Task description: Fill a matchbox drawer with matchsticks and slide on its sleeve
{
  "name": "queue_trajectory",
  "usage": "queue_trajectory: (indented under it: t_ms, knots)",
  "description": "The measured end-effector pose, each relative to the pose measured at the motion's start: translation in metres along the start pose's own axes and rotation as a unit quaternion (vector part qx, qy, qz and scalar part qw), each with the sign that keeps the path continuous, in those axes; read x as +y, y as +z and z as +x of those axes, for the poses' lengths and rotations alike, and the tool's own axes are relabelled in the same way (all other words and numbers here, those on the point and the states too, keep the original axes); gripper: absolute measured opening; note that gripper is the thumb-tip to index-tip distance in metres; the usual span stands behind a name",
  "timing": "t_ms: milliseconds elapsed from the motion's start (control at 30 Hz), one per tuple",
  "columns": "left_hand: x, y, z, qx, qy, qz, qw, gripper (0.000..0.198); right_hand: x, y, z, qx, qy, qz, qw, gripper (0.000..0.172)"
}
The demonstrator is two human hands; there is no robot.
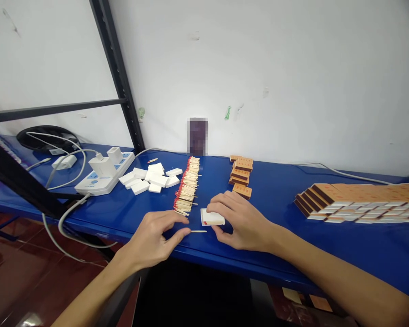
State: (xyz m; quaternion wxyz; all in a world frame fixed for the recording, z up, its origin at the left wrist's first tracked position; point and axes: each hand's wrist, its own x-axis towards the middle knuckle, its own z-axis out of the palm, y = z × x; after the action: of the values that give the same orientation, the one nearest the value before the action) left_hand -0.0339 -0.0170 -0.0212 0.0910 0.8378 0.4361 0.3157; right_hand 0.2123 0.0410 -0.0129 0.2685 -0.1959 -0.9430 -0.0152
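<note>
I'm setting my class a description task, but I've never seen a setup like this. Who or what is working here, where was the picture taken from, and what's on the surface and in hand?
There is no machine, just one person's bare hands. A camera worn on the head looks forward and down at them. The right hand holds a small white tray showing red match heads. The left hand is at one end of a single match; its grip is unclear. On the blue surface lie a row of matches, white pieces, orange matchboxes, a long stack and a power strip.
</note>
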Motion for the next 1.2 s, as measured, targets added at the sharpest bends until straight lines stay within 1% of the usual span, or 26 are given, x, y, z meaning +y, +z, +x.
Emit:
queue_trajectory:
  t_ms: [33, 100, 200, 267, 333, 433, 500, 567, 733, 833, 933, 1067, 1200]
  knots:
    - [0.000, 0.001, 0.001, -0.010, 0.003, 0.017, 1.000, 0.018, -0.001, 0.000, 0.000, -0.002, -0.005, -0.010, 1.000, 0.026]
    - [0.002, 0.002, 0.003, -0.047, 0.006, 0.042, 0.998, 0.020, -0.002, 0.000, -0.001, -0.009, -0.011, -0.015, 1.000, 0.025]
    - [0.006, 0.003, 0.006, -0.090, -0.011, 0.045, 0.995, 0.019, -0.004, 0.000, 0.000, -0.013, -0.010, -0.007, 1.000, 0.026]
    - [0.007, 0.002, 0.007, -0.101, -0.030, 0.036, 0.994, 0.020, -0.003, 0.000, 0.000, -0.019, 0.011, 0.011, 1.000, 0.028]
    - [0.006, 0.000, 0.007, -0.107, -0.042, 0.028, 0.993, 0.022, 0.000, -0.001, 0.000, -0.028, 0.056, 0.049, 0.997, 0.031]
    - [0.004, 0.000, 0.007, -0.092, -0.053, 0.028, 0.994, 0.024, 0.001, 0.000, 0.000, -0.047, 0.120, 0.129, 0.983, 0.039]
    - [0.002, 0.001, 0.007, -0.068, -0.059, 0.030, 0.996, 0.026, -0.001, 0.003, 0.001, -0.063, 0.133, 0.177, 0.973, 0.047]
    - [0.002, 0.003, 0.007, -0.056, -0.056, 0.033, 0.996, 0.025, -0.007, 0.008, 0.004, -0.072, 0.129, 0.212, 0.966, 0.052]
    - [0.001, 0.007, 0.008, -0.055, -0.045, 0.033, 0.997, 0.029, -0.020, 0.017, 0.015, -0.078, 0.088, 0.243, 0.963, 0.043]
    - [-0.004, 0.004, 0.007, -0.018, -0.062, 0.006, 0.998, 0.029, -0.021, 0.018, 0.020, -0.088, 0.093, 0.238, 0.963, 0.044]
    - [-0.010, 0.000, 0.004, 0.017, -0.077, 0.025, 0.997, 0.023, -0.020, 0.017, 0.020, -0.093, 0.098, 0.222, 0.966, 0.037]
    - [-0.015, -0.005, 0.003, 0.003, -0.084, 0.087, 0.993, 0.017, -0.018, 0.016, 0.015, -0.082, 0.093, 0.218, 0.968, 0.029]
    - [-0.015, -0.005, 0.004, -0.017, -0.123, 0.088, 0.988, 0.014, -0.017, 0.016, 0.012, -0.074, 0.091, 0.218, 0.969, 0.030]
